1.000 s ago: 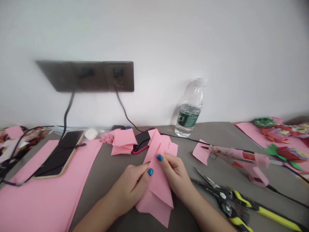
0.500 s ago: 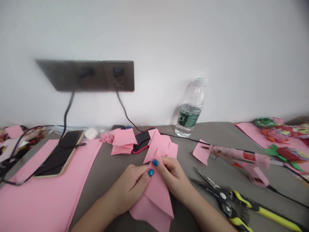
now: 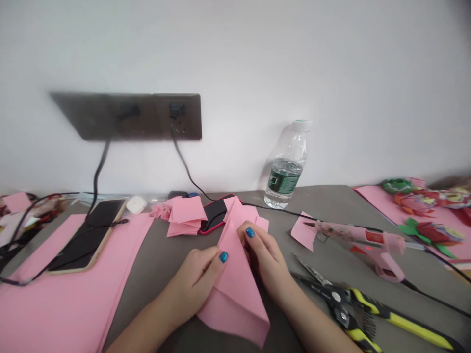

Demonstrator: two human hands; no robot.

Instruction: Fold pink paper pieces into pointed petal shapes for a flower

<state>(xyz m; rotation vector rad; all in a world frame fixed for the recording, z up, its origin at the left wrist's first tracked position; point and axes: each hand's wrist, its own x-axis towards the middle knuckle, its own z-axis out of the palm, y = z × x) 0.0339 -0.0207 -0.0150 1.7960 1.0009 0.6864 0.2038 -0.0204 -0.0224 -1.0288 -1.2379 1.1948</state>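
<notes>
Between my two hands is a folded sheet of pink paper, narrow at the top and wider at the bottom, with a slanting crease low down. My left hand pinches its left edge, thumb on the front face. On the other side, my right hand grips the right edge near the top, its thumb raised against the paper and its other fingers curled, partly hidden behind. Just beyond lie small pink paper squares and a red-edged phone, partly covered.
Right of my hands lie yellow-handled scissors, a pink glue gun and a pink square. A water bottle leans on the wall. At left, a phone rests on large pink sheets. Paper flowers sit far right.
My thumbs have moved apart; the right hand has shifted a little up and right along the edge. More of the paper's front face shows, and its lower end has swung slightly right.
</notes>
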